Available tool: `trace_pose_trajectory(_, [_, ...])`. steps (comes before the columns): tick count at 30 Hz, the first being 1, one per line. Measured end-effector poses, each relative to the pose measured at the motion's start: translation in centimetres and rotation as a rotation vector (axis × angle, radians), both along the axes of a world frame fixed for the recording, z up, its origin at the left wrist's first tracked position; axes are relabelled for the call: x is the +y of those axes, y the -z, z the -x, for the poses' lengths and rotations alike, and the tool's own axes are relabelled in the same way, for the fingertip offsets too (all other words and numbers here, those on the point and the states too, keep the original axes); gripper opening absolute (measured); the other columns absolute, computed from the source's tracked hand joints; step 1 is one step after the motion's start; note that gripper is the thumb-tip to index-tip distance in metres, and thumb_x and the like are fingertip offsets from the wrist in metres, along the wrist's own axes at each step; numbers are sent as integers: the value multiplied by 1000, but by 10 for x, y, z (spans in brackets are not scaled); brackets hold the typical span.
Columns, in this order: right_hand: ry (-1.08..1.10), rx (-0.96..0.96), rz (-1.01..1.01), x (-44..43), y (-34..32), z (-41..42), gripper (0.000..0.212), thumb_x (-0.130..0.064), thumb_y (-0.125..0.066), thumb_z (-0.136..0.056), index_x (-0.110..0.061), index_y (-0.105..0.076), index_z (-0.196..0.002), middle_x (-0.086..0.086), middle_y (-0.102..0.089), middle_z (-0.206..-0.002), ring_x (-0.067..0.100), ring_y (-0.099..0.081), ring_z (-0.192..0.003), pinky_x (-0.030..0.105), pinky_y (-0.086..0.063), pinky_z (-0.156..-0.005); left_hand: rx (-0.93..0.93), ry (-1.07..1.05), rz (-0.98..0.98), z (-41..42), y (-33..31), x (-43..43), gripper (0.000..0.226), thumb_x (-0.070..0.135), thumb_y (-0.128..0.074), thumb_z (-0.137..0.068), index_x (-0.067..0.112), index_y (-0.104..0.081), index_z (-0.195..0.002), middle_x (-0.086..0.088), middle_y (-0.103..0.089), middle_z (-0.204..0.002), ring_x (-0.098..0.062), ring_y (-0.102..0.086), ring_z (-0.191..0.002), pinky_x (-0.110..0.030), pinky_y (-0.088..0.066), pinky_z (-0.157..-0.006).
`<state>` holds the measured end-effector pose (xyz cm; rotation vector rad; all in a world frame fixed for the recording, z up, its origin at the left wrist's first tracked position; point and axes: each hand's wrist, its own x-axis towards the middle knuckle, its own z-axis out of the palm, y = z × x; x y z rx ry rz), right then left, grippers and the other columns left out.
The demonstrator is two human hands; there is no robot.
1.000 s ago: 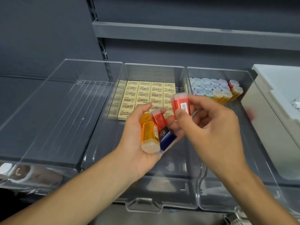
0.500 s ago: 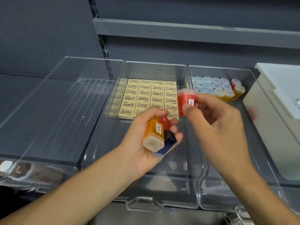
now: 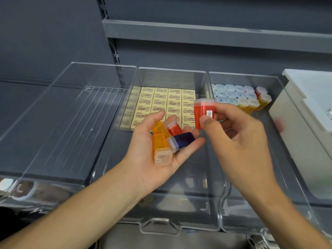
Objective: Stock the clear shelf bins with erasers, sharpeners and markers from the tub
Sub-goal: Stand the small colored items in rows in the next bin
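My left hand (image 3: 152, 159) lies palm up over the middle clear bin (image 3: 172, 227) and cradles several sharpeners: two orange ones (image 3: 160, 148), a red one (image 3: 173, 127) and a dark blue one (image 3: 182, 141). My right hand (image 3: 239, 139) pinches a red sharpener (image 3: 204, 113) upright between thumb and fingers, above the wall between the middle and right bins. Cream erasers (image 3: 161, 103) fill the back of the middle bin in rows. The right clear bin (image 3: 251, 229) holds blue, orange and red sharpeners (image 3: 239, 95) standing at its back.
The left clear bin (image 3: 53, 123) holds nothing. A white tub (image 3: 305, 112) stands on the shelf at the far right, next to the right bin. A grey shelf (image 3: 215, 35) runs overhead. Below the bins a lower shelf shows blurred goods.
My right hand has carried the red sharpener rightward, away from my left hand. My left hand has opened flatter, palm up, and the sharpeners in it now lie spread apart.
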<state>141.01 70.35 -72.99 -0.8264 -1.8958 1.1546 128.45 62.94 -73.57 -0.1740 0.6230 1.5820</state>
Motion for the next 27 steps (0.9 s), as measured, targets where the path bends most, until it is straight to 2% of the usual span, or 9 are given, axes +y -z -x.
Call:
trace_pose_trajectory(3, [0,0,-6,0,1,0,23,-29,-60,-88,-34,-70,-108,-5,-72,-91,19,-65,-79,29,-53,-68,248,13,73,-4,1,2,23,27,-63,-89,16,-72,-107,-11,-67,-98,-22,-70,-76,-31,-58,-53])
trace_pose_trajectory(8, [-3,18,-20,1,0,-1,19,-26,-62,-89,-35,-70,-105,-5,-71,-87,18,-62,-74,27,-51,-65,844,-7,62,-10,11,6,27,10,-64,-91,24,-68,-114,-15,-68,-108,-26,-70,-82,-30,-53,-53])
trace_pose_trajectory(12, [-2,33,-5,3,-1,-2,20,-19,-61,-90,-33,-70,-101,-2,-70,-84,21,-62,-72,28,-50,-63,1172,-40,-57,-16,16,6,31,-2,-65,-88,22,-69,-107,-14,-66,-94,-19,-64,-70,-30,-54,-50])
trace_pose_trajectory(14, [-8,30,18,4,-2,-3,20,-25,-53,-87,-31,-70,-96,-8,-70,-80,13,-62,-70,24,-50,-61,1257,-46,-95,-19,17,6,31,-2,-67,-87,21,-69,-106,-7,-66,-93,-12,-63,-69,-30,-54,-49])
trace_pose_trajectory(16, [-7,22,55,6,-2,-6,29,-27,-39,-85,-26,-69,-87,-9,-61,-67,6,-53,-63,19,-43,-57,1292,-64,-110,-20,18,6,31,-3,-68,-85,23,-70,-103,-2,-64,-94,-10,-62,-68,-28,-54,-47])
trace_pose_trajectory(19, [41,37,206,14,3,-16,43,-33,-28,-83,-13,-66,-79,0,-45,-61,15,-41,-58,37,-35,-57,1345,-71,-118,-21,17,4,32,-2,-69,-85,25,-71,-102,2,-63,-97,-12,-62,-64,-24,-52,-45])
trace_pose_trajectory(21, [52,99,322,21,5,-21,44,-34,-30,-84,-19,-70,-78,1,-46,-62,14,-41,-56,36,-34,-54,1384,-73,-126,-22,15,5,32,-2,-70,-85,26,-71,-101,2,-62,-97,-12,-62,-61,-23,-51,-44])
trace_pose_trajectory(25, [-12,203,370,32,8,-34,26,-20,-42,-102,-23,-67,-97,3,-65,-78,14,-53,-64,27,-47,-59,1439,-75,-131,-23,14,13,33,-1,-70,-84,28,-71,-101,6,-63,-95,-12,-62,-60,-24,-51,-44])
trace_pose_trajectory(27, [-15,164,377,37,10,-39,23,-11,-40,-103,-13,-60,-113,8,-67,-88,16,-58,-70,24,-53,-64,1461,-77,-120,-24,13,17,33,0,-70,-85,28,-71,-102,8,-63,-94,-12,-63,-64,-26,-52,-44])
